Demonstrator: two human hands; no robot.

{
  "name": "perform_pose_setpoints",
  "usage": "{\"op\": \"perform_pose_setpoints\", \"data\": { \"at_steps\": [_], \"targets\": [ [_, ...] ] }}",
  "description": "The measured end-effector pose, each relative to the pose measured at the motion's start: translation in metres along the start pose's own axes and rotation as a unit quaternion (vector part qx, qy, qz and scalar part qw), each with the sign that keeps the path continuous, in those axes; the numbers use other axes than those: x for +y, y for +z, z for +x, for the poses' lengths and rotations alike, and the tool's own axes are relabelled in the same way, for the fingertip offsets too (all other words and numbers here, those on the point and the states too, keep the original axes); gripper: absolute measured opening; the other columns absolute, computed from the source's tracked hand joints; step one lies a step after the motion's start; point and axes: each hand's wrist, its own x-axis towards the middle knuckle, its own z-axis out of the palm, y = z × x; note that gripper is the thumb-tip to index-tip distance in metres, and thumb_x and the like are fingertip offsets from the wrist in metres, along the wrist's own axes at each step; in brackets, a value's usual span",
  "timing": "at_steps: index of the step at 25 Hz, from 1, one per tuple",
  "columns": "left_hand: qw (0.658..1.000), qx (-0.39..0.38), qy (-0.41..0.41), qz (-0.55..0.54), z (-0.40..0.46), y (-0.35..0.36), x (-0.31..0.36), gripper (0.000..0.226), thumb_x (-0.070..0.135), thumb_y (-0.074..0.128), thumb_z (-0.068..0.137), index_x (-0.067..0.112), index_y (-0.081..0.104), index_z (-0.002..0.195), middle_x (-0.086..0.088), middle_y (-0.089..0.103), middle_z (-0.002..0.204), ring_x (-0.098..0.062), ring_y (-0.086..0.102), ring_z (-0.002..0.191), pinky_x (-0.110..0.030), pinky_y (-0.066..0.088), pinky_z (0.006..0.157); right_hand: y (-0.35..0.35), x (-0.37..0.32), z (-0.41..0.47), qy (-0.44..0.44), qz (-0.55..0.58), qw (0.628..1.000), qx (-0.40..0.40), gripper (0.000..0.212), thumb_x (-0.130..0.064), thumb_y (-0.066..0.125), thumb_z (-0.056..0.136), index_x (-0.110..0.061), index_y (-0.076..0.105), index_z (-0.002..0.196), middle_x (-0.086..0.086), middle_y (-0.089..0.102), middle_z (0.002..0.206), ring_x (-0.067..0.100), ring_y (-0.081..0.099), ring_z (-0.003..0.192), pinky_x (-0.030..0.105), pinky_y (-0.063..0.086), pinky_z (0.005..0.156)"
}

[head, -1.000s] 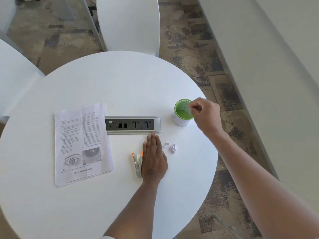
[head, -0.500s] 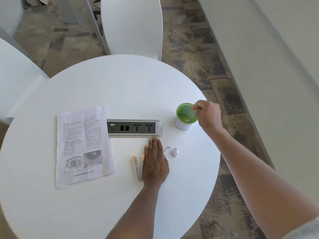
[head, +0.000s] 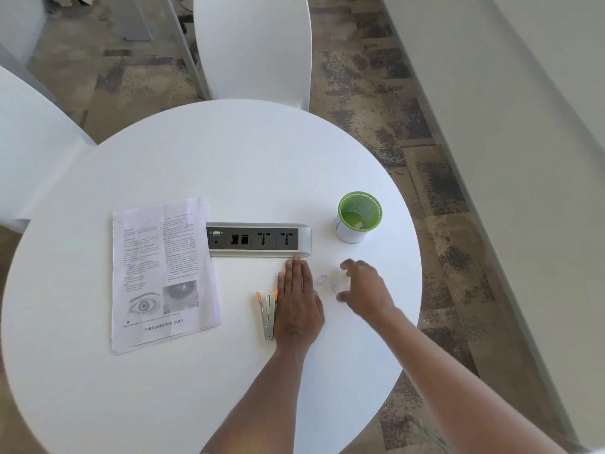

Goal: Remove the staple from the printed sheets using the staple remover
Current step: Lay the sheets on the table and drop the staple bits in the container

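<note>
**Paper scraps within reach**

My left hand (head: 298, 306) lies flat, fingers straight, beside the staple remover (head: 268, 314). My right hand (head: 363, 286), blurred and spread, hovers over paper scraps (head: 337, 285). The printed sheets (head: 162, 273) lie left.

Round table (head: 196, 158) seen from above, with items grouped at centre frame.
Printed sheets (head: 162, 273) lie at left; the socket strip (head: 258, 240) sits to their right, the mesh cup (head: 358, 217) farther right. Below the strip, the staple remover (head: 267, 314) lies just beside the left hand (head: 298, 306); paper scraps (head: 322, 278) lie between it and the right hand (head: 366, 288).
</note>
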Motion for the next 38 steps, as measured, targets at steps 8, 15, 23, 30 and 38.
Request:
{"op": "perform_pose_setpoints", "data": {
  "at_steps": [8,15,23,30,38],
  "targets": [
    [1.000,0.003,0.002,0.006,0.002,0.003,-0.002,0.066,0.022,0.027,0.092,-0.002,0.027,0.153,-0.019,0.019,0.164,-0.030,0.019,0.153,-0.044,0.013,0.122,0.021,-0.016,0.008,-0.030,0.011,0.999,0.031,0.044,-0.002,0.072,0.081,-0.009,0.058,0.122,0.009,0.056,0.114,0.032,0.062,0.091,0.041,0.054,0.075],
    [1.000,-0.009,-0.005,0.016,0.003,0.005,-0.002,0.066,0.022,0.026,0.092,-0.001,0.026,0.154,-0.017,0.015,0.166,-0.029,0.016,0.154,-0.043,0.009,0.122,0.031,-0.020,-0.001,-0.145,-0.097,0.984,0.041,0.039,0.000,0.061,0.087,-0.020,0.063,0.121,0.003,0.058,0.128,0.029,0.054,0.109,0.041,0.056,0.068],
    [1.000,-0.025,-0.011,0.003,0.003,0.004,-0.002,0.063,0.020,0.043,0.095,-0.002,0.029,0.152,-0.019,0.021,0.164,-0.030,0.021,0.152,-0.042,0.010,0.122,0.051,-0.011,-0.015,-0.183,-0.165,0.965,0.094,0.027,0.007,0.079,0.063,-0.012,0.063,0.076,0.003,0.061,0.082,0.025,0.059,0.068,0.029,0.038,0.037],
    [1.000,0.000,-0.005,0.000,0.003,0.003,-0.002,0.065,0.020,0.028,0.092,-0.002,0.028,0.153,-0.019,0.021,0.164,-0.030,0.021,0.152,-0.044,0.014,0.121,0.040,-0.006,-0.009,-0.168,-0.093,0.976,0.099,0.023,0.011,0.067,0.067,-0.010,0.058,0.072,0.005,0.054,0.073,0.027,0.055,0.066,0.032,0.035,0.044],
    [1.000,0.004,-0.002,0.005,0.000,0.003,0.000,0.066,0.021,0.029,0.092,0.000,0.026,0.154,-0.017,0.018,0.165,-0.030,0.015,0.154,-0.045,0.015,0.124,-0.068,-0.037,0.025,-0.150,0.128,0.934,0.298,0.014,0.003,0.060,0.079,-0.009,0.064,0.073,0.002,0.062,0.072,0.021,0.053,0.066,0.035,0.042,0.061]
  ]
}}
